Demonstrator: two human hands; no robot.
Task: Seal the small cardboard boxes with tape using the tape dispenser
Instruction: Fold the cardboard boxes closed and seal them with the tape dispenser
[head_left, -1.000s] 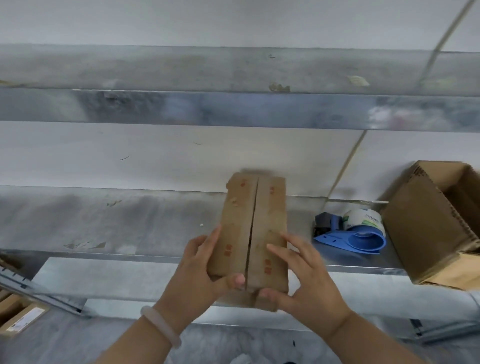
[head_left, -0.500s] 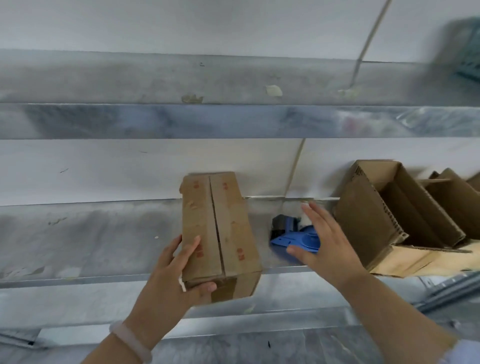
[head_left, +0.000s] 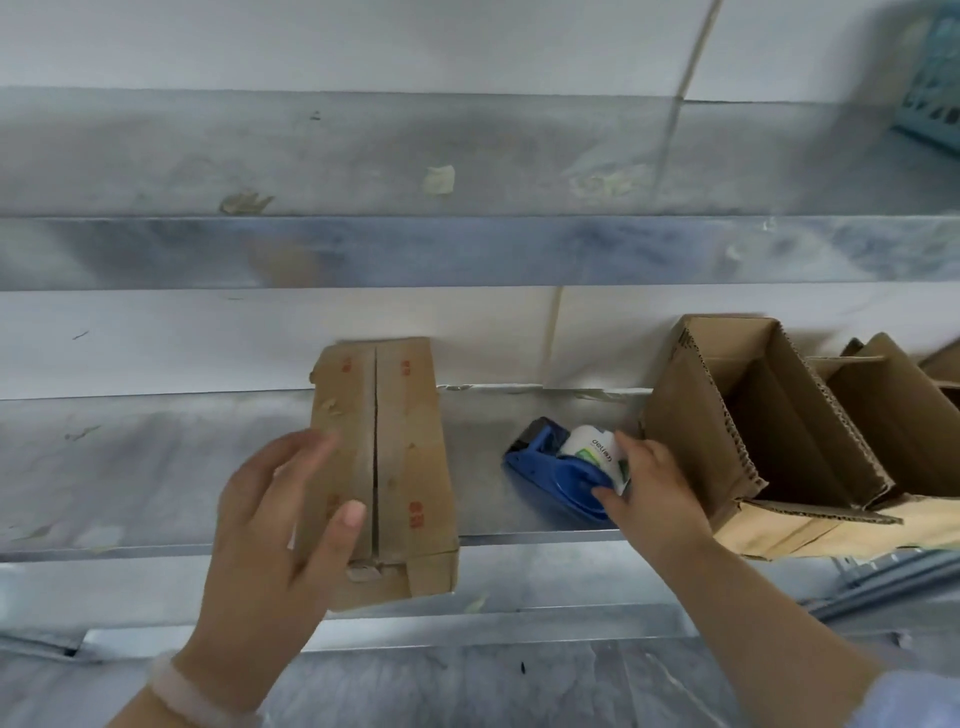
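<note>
A small closed cardboard box (head_left: 402, 457) with red marks lies on the metal shelf (head_left: 156, 467), its two top flaps meeting along a central seam with no tape over it. My left hand (head_left: 275, 530) holds the box's near left side, thumb on top beside the seam. To the right lies a blue tape dispenser (head_left: 556, 473) holding a white tape roll. My right hand (head_left: 649, 488) grips the dispenser around the roll, thumb against its blue side.
Several open, empty cardboard boxes (head_left: 769, 431) lie on their sides at the right end of the shelf, touching my right hand's back. A second metal shelf (head_left: 467, 249) runs above. A teal basket (head_left: 935, 78) sits at the top right corner.
My right hand left the box, reached right and closed round the tape dispenser. The box now rests on the shelf under my left hand alone. The view shifted to the right.
</note>
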